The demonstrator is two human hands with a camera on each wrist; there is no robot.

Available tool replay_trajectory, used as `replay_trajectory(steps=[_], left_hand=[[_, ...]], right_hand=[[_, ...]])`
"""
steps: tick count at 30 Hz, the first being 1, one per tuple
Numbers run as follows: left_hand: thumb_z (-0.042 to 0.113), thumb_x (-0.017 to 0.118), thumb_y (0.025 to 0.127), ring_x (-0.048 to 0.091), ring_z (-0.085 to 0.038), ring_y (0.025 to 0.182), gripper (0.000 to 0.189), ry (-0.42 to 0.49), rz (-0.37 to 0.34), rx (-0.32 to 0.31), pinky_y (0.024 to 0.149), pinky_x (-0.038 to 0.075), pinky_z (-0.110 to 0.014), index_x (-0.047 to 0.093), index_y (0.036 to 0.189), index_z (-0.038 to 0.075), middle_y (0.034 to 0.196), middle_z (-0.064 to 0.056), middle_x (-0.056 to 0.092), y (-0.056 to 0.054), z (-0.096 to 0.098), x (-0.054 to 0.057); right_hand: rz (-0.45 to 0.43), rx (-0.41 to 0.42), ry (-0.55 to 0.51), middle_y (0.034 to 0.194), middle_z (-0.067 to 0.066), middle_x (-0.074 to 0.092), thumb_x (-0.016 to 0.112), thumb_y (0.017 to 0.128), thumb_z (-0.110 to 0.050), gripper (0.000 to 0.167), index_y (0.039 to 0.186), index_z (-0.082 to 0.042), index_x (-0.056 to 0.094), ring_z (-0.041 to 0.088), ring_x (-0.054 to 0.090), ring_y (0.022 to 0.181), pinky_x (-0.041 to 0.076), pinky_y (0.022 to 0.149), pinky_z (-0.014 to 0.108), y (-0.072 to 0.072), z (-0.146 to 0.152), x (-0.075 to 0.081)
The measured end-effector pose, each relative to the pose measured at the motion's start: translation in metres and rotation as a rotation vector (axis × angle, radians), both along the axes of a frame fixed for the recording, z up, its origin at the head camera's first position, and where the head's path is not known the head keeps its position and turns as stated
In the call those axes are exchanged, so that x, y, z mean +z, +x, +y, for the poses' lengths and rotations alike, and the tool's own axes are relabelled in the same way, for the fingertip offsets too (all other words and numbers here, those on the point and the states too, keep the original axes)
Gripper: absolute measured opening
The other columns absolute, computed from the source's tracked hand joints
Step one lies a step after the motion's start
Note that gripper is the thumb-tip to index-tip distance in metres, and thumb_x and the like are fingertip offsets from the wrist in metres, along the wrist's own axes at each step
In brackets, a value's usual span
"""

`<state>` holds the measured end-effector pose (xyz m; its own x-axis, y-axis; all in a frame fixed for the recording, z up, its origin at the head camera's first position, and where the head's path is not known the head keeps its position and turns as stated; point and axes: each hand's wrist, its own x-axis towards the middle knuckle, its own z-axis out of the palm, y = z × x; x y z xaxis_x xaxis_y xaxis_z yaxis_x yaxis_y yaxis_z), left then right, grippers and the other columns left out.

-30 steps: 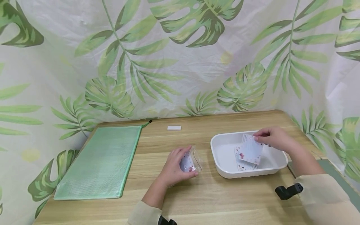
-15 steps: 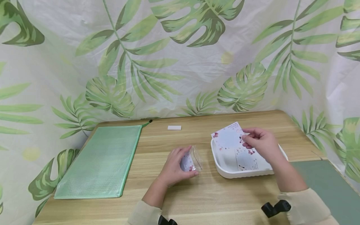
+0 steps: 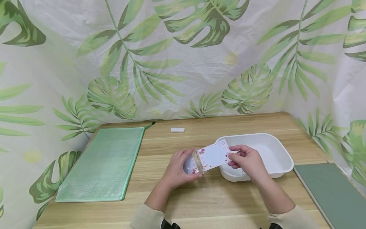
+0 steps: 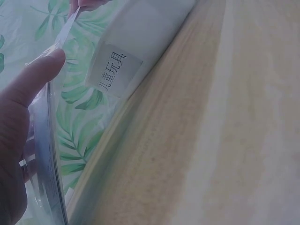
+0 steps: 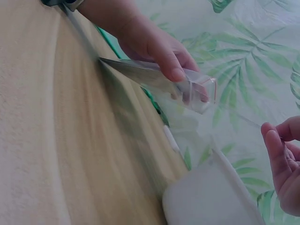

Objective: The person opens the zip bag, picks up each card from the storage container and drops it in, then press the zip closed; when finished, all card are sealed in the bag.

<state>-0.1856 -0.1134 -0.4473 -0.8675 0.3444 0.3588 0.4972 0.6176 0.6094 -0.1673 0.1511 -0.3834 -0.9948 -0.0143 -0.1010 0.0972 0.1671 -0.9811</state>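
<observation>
My left hand (image 3: pixel 178 168) grips a clear plastic bag (image 3: pixel 199 160) with printed cards inside, its mouth facing right. Between thumb and fingertips my right hand (image 3: pixel 246 160) pinches a white card (image 3: pixel 214 155) with small reddish and dark prints. The card's left end is at the bag's mouth; whether it is inside is hard to tell. Below the right hand lies the white plastic tray (image 3: pixel 275 152); the hand and card hide its front left part. In the left wrist view, the thumb (image 4: pixel 40 75) presses on the bag, and the tray's side bears a label (image 4: pixel 115 70).
A green mesh zip pouch (image 3: pixel 100 165) lies on the left of the wooden table (image 3: pixel 183 206). Toward the back is a small white block (image 3: pixel 177 129). A grey-green board (image 3: pixel 331 187) lies at the right edge. Leaf-patterned cloth (image 3: pixel 200 63) hangs behind.
My right hand has lifted the card out of the tray and carried it left to the bag's mouth. The left hand and bag have stayed in place.
</observation>
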Motion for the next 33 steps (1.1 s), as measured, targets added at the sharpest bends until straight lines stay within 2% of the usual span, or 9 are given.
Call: replay_trajectory(steps=[12,20,25,33], left_hand=[[0.044,0.087,0.061,0.051,-0.030,0.120,0.094,-0.022,0.015,-0.011,0.103,0.038,-0.049,0.050,0.143,0.013,0.128,-0.011,0.058,0.001,0.000,0.000],[0.042,0.086,0.063,0.050,-0.029,0.121,0.092,-0.006,0.014,-0.011,0.103,0.037,-0.048,0.051,0.142,0.011,0.128,-0.010,0.059,0.000,0.001,-0.001],[0.042,0.086,0.062,0.051,-0.030,0.121,0.091,0.002,0.016,-0.008,0.103,0.037,-0.049,0.051,0.141,0.012,0.129,-0.010,0.059,0.000,0.000,0.000],[0.042,0.088,0.061,0.051,-0.030,0.121,0.094,0.000,0.022,-0.018,0.103,0.037,-0.049,0.051,0.142,0.012,0.129,-0.010,0.058,0.000,0.000,0.001]], right_hand=[[-0.011,0.017,-0.051,0.069,-0.001,0.061,0.064,0.088,-0.003,0.038,0.122,0.012,0.057,0.005,0.067,0.061,0.056,0.062,0.021,0.000,-0.020,-0.003],[-0.003,0.043,-0.038,0.069,-0.001,0.062,0.066,0.086,-0.002,0.037,0.121,0.008,0.060,0.010,0.069,0.064,0.057,0.062,0.022,-0.001,-0.035,-0.009],[-0.001,0.028,-0.036,0.069,0.000,0.062,0.066,0.087,-0.003,0.037,0.122,0.008,0.060,0.008,0.068,0.063,0.057,0.061,0.022,-0.001,-0.033,-0.007],[-0.026,0.021,-0.113,0.068,-0.003,0.060,0.063,0.088,-0.001,0.040,0.125,0.011,0.056,0.004,0.067,0.061,0.056,0.061,0.020,-0.002,-0.030,-0.003]])
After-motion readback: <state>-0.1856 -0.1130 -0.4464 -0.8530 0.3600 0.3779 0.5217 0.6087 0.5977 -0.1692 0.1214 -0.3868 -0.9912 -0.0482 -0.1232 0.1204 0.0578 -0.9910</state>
